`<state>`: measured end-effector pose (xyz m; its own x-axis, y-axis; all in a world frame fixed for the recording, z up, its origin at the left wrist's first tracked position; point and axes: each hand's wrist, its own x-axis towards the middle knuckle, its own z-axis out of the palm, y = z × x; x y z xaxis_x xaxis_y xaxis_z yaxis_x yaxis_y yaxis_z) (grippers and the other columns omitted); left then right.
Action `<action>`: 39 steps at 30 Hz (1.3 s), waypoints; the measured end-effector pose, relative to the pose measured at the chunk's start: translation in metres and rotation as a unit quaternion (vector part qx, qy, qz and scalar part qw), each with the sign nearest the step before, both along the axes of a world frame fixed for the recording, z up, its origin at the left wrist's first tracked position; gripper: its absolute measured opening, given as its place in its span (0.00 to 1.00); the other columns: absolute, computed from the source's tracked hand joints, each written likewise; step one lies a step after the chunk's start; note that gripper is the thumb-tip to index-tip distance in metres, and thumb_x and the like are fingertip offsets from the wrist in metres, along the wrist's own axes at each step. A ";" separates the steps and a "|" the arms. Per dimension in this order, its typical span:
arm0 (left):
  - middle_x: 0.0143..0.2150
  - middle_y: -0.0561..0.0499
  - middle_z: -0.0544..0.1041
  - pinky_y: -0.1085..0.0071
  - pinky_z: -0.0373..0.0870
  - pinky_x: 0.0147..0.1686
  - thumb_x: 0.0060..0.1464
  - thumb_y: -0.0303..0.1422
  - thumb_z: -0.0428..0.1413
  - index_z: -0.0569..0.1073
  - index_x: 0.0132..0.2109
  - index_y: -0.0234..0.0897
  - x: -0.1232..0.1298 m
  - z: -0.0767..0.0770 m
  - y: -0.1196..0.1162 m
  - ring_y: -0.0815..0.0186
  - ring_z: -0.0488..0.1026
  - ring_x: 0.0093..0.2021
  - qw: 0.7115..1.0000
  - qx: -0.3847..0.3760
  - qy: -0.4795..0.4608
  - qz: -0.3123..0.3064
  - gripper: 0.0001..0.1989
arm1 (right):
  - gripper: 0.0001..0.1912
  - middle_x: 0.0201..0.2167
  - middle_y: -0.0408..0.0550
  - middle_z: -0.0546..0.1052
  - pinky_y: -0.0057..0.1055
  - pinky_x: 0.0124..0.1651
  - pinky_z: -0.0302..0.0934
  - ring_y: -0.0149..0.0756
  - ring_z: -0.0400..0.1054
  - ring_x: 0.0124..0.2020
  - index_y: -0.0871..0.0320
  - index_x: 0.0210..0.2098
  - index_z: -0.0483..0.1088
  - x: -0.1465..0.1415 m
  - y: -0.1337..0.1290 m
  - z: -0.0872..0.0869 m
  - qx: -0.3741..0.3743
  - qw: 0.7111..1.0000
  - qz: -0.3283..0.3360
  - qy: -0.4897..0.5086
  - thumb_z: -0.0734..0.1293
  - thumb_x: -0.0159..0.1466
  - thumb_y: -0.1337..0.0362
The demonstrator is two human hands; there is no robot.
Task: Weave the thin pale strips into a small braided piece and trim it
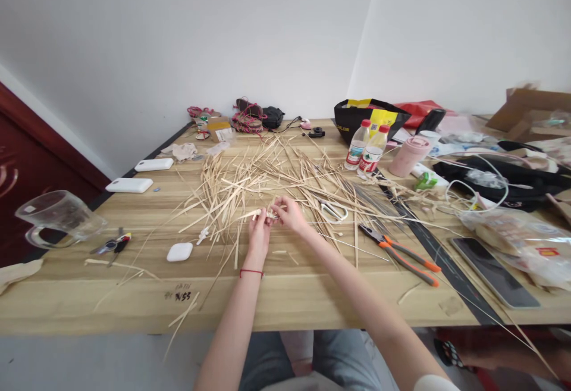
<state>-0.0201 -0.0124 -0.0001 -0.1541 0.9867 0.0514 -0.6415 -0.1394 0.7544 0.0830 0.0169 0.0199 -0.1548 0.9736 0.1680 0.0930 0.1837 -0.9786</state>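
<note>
Left hand (pixel 257 231) pinching a small straw piece (pixel 251 215) at table centre, near edge of the loose strip pile (pixel 232 185). Right hand (pixel 289 215) bunched at its right end — can't tell if it grips. Clutter: pile blocks the far side, scissors (pixel 339 213) just right of the hands lie among strips, pliers (pixel 397 252) further right, then phone (pixel 494 272). White case (pixel 179 252) to the left — glass mug (pixel 57 215) well apart at far left. Two bottles (pixel 369 159) stand behind right.
</note>
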 end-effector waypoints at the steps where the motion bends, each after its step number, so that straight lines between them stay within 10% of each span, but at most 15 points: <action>1: 0.21 0.57 0.66 0.74 0.60 0.27 0.44 0.35 0.61 0.66 0.26 0.35 0.000 0.001 0.000 0.74 0.63 0.23 1.000 0.003 0.004 -0.005 0.11 | 0.09 0.22 0.40 0.69 0.20 0.12 0.55 0.26 0.63 0.15 0.57 0.30 0.60 0.000 0.000 0.000 -0.004 1.000 0.002 -0.001 0.63 0.56 0.59; 18: 0.30 0.54 0.72 0.73 0.63 0.29 0.37 0.29 0.64 0.71 0.36 0.37 0.000 0.001 -0.003 0.71 0.68 0.28 1.000 0.014 0.023 -0.011 0.15 | 0.09 0.22 0.42 0.70 0.24 0.18 0.58 0.31 0.66 0.18 0.57 0.30 0.61 0.000 -0.002 -0.005 0.009 1.000 0.003 -0.018 0.63 0.58 0.58; 30: 0.40 0.44 0.76 0.62 0.67 0.42 0.37 0.35 0.64 0.73 0.41 0.35 -0.007 -0.014 0.000 0.60 0.73 0.39 0.974 -0.077 0.213 -0.014 0.20 | 0.09 0.32 0.51 0.76 0.26 0.29 0.54 0.38 0.71 0.30 0.55 0.41 0.63 0.006 -0.025 -0.026 0.107 0.904 -0.123 -0.395 0.54 0.67 0.60; 33: 0.49 0.39 0.73 0.56 0.62 0.50 0.30 0.35 0.67 0.70 0.48 0.37 -0.020 -0.014 -0.019 0.50 0.68 0.51 0.929 -0.040 0.365 -0.052 0.32 | 0.10 0.35 0.49 0.76 0.26 0.30 0.54 0.38 0.72 0.31 0.54 0.42 0.63 0.013 -0.027 -0.029 0.132 0.906 -0.124 -0.382 0.54 0.67 0.60; 36: 0.63 0.36 0.56 0.51 0.52 0.57 0.19 0.37 0.69 0.61 0.59 0.37 -0.032 -0.018 -0.040 0.42 0.48 0.63 0.825 0.007 0.559 -0.079 0.53 | 0.10 0.38 0.48 0.76 0.26 0.32 0.56 0.37 0.72 0.33 0.54 0.43 0.64 0.017 -0.031 -0.024 0.156 0.915 -0.117 -0.352 0.54 0.67 0.61; 39: 0.65 0.37 0.52 0.49 0.45 0.59 0.33 0.44 0.64 0.56 0.61 0.37 -0.041 -0.014 -0.042 0.43 0.43 0.64 0.716 0.076 0.690 -0.075 0.48 | 0.11 0.38 0.49 0.76 0.27 0.32 0.57 0.36 0.72 0.33 0.55 0.43 0.65 0.014 -0.038 -0.008 0.175 0.916 -0.118 -0.343 0.54 0.67 0.61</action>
